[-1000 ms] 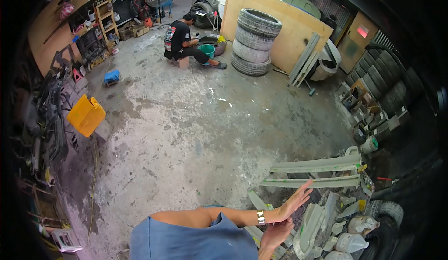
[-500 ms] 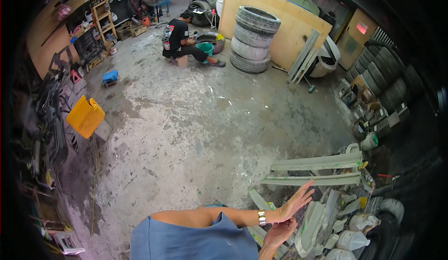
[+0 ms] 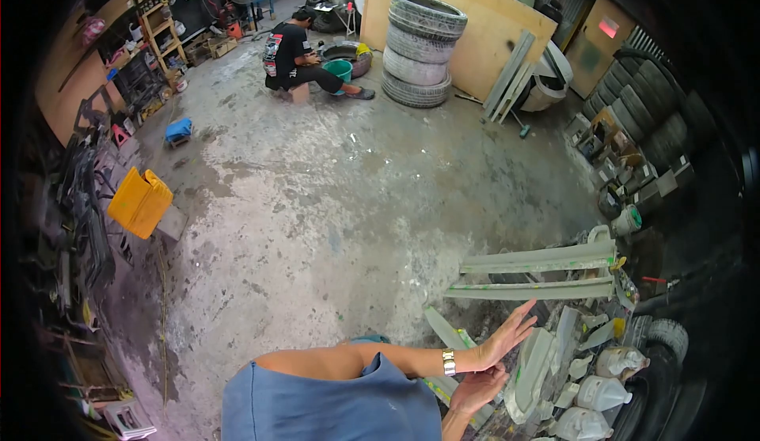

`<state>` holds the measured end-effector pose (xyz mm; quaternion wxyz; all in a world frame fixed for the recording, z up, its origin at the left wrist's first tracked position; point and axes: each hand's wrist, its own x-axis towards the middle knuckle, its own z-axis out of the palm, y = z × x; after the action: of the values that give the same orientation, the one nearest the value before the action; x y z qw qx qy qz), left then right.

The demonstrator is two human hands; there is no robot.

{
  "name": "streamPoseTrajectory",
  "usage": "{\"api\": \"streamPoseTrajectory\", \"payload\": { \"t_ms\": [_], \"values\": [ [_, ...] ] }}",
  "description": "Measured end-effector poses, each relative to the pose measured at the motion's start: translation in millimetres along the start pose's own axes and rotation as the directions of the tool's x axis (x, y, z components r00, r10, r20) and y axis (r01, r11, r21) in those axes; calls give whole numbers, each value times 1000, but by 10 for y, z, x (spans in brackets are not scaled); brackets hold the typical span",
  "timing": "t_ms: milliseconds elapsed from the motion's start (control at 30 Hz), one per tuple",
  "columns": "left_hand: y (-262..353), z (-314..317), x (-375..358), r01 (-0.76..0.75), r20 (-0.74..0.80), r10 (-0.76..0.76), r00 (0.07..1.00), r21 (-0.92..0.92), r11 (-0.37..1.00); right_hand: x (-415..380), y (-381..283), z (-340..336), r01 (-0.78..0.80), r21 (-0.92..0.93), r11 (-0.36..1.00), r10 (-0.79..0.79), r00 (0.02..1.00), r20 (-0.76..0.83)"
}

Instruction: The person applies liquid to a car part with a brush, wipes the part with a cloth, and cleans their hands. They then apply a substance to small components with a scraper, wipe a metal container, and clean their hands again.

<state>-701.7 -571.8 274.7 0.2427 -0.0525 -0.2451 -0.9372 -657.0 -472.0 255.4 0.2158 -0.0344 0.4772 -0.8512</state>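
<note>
My left hand (image 3: pixel 509 343) reaches out to the right with its fingers stretched and holds nothing. A metal-band watch (image 3: pixel 449 361) is on that wrist. Just below it is my right hand (image 3: pixel 480 389), palm turned up and fingers loosely bent, its fingertips close to the heel of the left hand. Past the fingertips lie two long grey-green panels (image 3: pixel 538 260), side by side. A shorter grey-green piece (image 3: pixel 529 382) with green marks lies right of my hands, among other loose pieces on the floor.
Cloudy plastic jugs (image 3: pixel 602 393) and tyres stand at the lower right. Further off, a person (image 3: pixel 289 57) sits low by a green bucket (image 3: pixel 338 74) and a tyre. Near them rises a tyre stack (image 3: pixel 419 49) before a plywood sheet (image 3: pixel 495 25). A yellow container (image 3: pixel 140 203) is at left.
The view has shifted slightly, so the seated person and tyre stack appear higher and further left. Both hands keep nearly the same pose, a little further right in view.
</note>
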Motion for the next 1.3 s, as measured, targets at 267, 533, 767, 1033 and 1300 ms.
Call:
{"api": "streamPoseTrajectory", "payload": {
  "t_ms": [267, 533, 767, 1033, 1300],
  "values": [
    [-40, -27, 72, 18, 0, -18, 1000, -20, 1000, -5, 83, -135, 24, -33, 999, -23, 999, 28],
    [-106, -40, 32, 78, 27, -76, 997, -47, 996, 16, -9, 29, 95, -2, 995, -95, 993, -71],
    [-58, -58, 47, 92, 34, -92, 995, -25, 995, 24, 25, 174, 111, 29, 993, -106, 987, -122],
    [-164, 0, 42, 218, 67, -213, 975, -87, 972, -85, 87, -96, 139, 30, 990, -137, 989, -63],
    [-486, 396, -312, 519, 80, -519, 851, -275, 809, -648, 53, -452, 200, -15, 980, -182, 856, -484]
  ]
}}
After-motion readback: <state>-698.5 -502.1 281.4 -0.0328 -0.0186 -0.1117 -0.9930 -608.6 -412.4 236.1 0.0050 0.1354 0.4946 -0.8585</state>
